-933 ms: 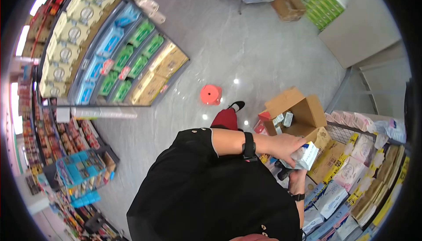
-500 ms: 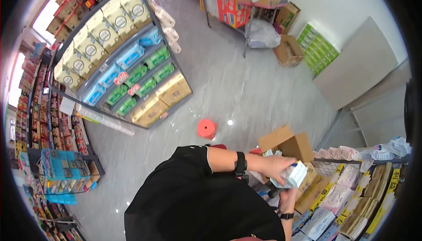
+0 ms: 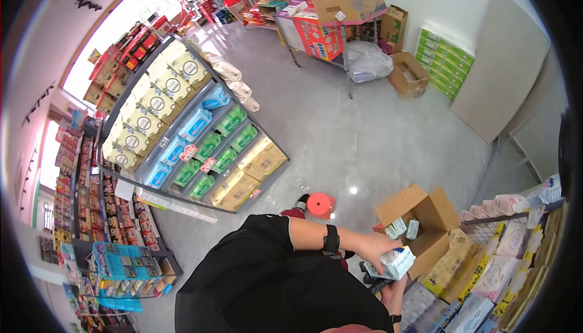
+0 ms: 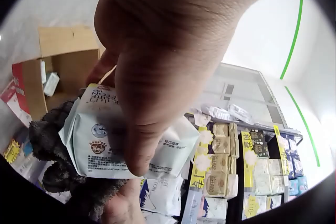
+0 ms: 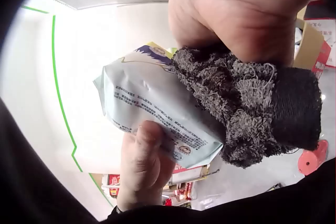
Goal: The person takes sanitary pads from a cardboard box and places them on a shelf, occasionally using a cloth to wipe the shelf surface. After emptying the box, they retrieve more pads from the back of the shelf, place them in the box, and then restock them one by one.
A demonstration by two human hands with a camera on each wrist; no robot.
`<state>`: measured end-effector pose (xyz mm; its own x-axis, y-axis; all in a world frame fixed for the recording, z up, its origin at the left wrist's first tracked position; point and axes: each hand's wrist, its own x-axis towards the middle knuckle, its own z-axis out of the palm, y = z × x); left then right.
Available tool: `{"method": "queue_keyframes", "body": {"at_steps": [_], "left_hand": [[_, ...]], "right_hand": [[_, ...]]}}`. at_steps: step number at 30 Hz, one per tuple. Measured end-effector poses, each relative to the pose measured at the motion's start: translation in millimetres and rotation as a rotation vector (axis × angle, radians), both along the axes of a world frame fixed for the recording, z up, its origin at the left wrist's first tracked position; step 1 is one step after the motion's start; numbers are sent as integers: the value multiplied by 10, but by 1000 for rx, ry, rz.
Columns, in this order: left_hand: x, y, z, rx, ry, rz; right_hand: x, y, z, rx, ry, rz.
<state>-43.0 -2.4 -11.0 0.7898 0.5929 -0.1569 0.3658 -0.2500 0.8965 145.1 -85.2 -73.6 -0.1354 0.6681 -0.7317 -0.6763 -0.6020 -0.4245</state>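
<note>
Your left hand (image 3: 375, 249) pinches the pale pack (image 3: 398, 264) between fingers and thumb, between four and five o'clock in the head view. Your right hand (image 5: 241, 14) holds the grey cloth (image 5: 231, 103) against it; dragging could twist the soft pack loose. From the pack, open floor (image 3: 395, 144) lies toward twelve, the carton (image 3: 445, 209) at one has flaps that might snag, and shelved packs (image 3: 495, 278) crowd three.

From here I see the left hand (image 4: 168, 45) reach down over a pale packet (image 4: 86, 129), gripping it, thumb pressed along its printed side. A fuzzy dark cloth (image 4: 58, 134) bunches against the packet, and part of the right hand (image 4: 123, 208) shows below it. Beyond stands an open cardboard box (image 4: 68, 40) with small packs (image 4: 51, 84) inside. Opposite, wrapped packs (image 4: 218, 166) line up beside yellow strips (image 4: 198, 169), near a white wall (image 4: 317, 71) with green lines (image 4: 294, 29).
</note>
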Motion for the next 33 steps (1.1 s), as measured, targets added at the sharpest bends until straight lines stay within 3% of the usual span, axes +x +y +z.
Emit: {"method": "queue_keyframes", "body": {"at_steps": [4, 6, 7, 8, 9, 10, 11, 12, 13, 14, 15, 16, 17, 18, 19, 21, 24, 25, 27, 28, 29, 31, 32, 33], "left_hand": [[-500, 210, 160, -76, -42, 131], [-921, 371, -2, -6, -65, 394], [-1190, 499, 273, -203, -66, 589], [-1513, 677, 36, -173, -171, 753], [-1865, 865, 203, -261, -139, 933], [-2304, 1088, 30, -197, -257, 1127], [-2641, 1282, 322, -286, -168, 1395], [-3224, 1555, 208, -344, -130, 1565], [-3827, 1784, 147, -293, -251, 1728], [-4293, 1930, 307, -260, -495, 1822], [-5207, 2123, 48, -300, -593, 1771], [-5152, 2206, 550, -215, -786, 2008], [-5573, 2369, 490, -72, -905, 2036], [-5651, 2492, 585, 86, -886, 2084], [-5665, 2595, 613, 23, -771, 2116], [-5250, 2751, 553, -70, -611, 1859], [-4095, 2855, 96, -232, -356, 1337], [-3738, 2895, -361, -237, -311, 1173], [-2769, 2698, -359, -167, -551, 784], [-2423, 2597, -137, -168, -449, 620], [-2105, 2513, -156, -208, -507, 431], [-1517, 2328, -270, 130, -443, 170], [-1593, 2279, 387, -144, -282, 136], [-1465, 2257, 235, 144, -353, 216]], "right_hand": [[-270, 294, 128, -3, 78, 3], [-328, 375, 247, 68, 98, 28], [-244, 342, 164, 111, 106, 43], [-179, 304, 113, 115, 92, 31], [-119, 268, 61, 81, 28, -26], [-56, 222, 8, 43, -35, -81], [27, 152, -58, 38, -44, -88], [110, 75, -122, 21, -53, -114], [124, 24, -153, 3, -62, -141], [124, -27, -136, -11, -74, -147], [118, -52, -48, -21, -74, -156], [105, -32, 1, -25, -71, -162], [85, -8, -40, -31, -80, -158], [67, 0, -122, -36, -194, -175], [57, 21, -208, -41, -311, -189], [-50, 225, -257, -61, -351, -125], [-741, 968, 227, -49, -162, -93], [-869, 1219, 280, -52, -165, -85], [-1119, 1695, 373, 69, -191, -112], [-1247, 1929, 451, 116, -126, -136], [-1378, 2137, 509, 161, -58, -162], [-1575, 2478, 518, 180, -42, -219], [-1639, 2575, 459, 144, -25, -239], [-1659, 2619, 477, 145, -24, -233]]}}
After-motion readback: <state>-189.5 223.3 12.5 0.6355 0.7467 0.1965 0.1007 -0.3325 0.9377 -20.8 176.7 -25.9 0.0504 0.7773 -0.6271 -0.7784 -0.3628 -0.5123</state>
